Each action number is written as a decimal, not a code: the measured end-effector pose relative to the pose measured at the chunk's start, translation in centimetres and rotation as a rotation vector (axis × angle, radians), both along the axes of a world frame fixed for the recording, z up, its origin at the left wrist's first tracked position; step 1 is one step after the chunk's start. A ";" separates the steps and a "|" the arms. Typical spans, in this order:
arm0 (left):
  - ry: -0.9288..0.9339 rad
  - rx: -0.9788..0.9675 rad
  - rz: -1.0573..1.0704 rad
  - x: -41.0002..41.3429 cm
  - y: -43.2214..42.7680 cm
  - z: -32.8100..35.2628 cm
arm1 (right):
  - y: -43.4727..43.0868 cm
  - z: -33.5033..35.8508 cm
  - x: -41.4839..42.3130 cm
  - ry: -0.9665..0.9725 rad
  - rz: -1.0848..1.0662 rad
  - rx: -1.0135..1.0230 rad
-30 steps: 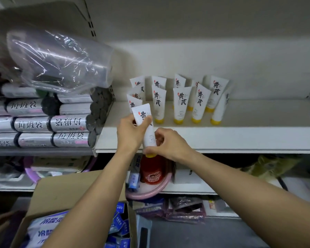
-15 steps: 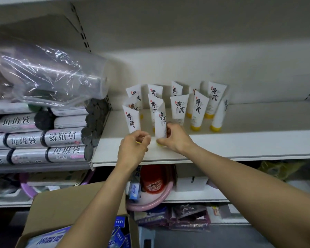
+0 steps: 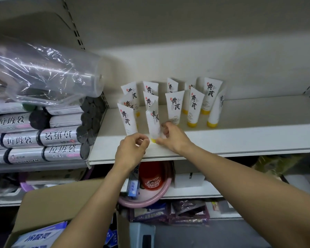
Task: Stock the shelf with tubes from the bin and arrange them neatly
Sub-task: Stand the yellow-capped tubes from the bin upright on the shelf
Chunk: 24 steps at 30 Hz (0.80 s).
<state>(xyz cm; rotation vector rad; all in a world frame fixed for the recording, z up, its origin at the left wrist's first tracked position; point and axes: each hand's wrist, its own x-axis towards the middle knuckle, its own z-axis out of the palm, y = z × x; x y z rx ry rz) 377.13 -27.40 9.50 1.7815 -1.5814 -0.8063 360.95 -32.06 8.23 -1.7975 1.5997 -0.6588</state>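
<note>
Head view.

- Shelf [image 3: 222,140]: white board, middle tier of a store rack.
- Stocked tubes [image 3: 174,107]: white, yellow caps, black characters. They stand cap-down in loose rows at the back and middle of the shelf.
- Front tube [image 3: 153,122]: stands cap-down near the shelf's front edge, leaning slightly, print turned sideways. It is just beside the left front tube [image 3: 127,119].
- Right hand [image 3: 174,138]: fingers and thumb curled round the front tube's lower end at the yellow cap.
- Left hand [image 3: 131,151]: fingers curled, tips just beside the same cap. Whether they grasp anything cannot be told.
- Cardboard box [image 3: 61,203]: open, below the arms, holding blue packets.
- Trash-bag rolls [image 3: 57,135]: stacked left of the shelf, under a clear plastic bag [image 3: 43,76].
- Pink basin [image 3: 145,199]: on the lower shelf, holding a red container [image 3: 150,178].
</note>
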 end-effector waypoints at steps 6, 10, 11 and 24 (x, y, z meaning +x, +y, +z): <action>-0.343 -0.023 -0.107 -3.7 2.0 0.3 | 4.9 1.6 -6.8 0.358 0.064 -0.174; -0.488 -0.088 -0.247 -9.3 3.9 0.5 | 8.7 1.7 -12.6 0.532 0.019 -0.222; -0.509 -0.111 -0.295 -10.9 4.4 0.5 | 9.8 1.6 -14.2 0.566 0.004 -0.218; -0.584 -0.076 -0.801 -35.8 14.1 -4.1 | 28.7 -3.1 -38.3 0.678 -0.345 0.158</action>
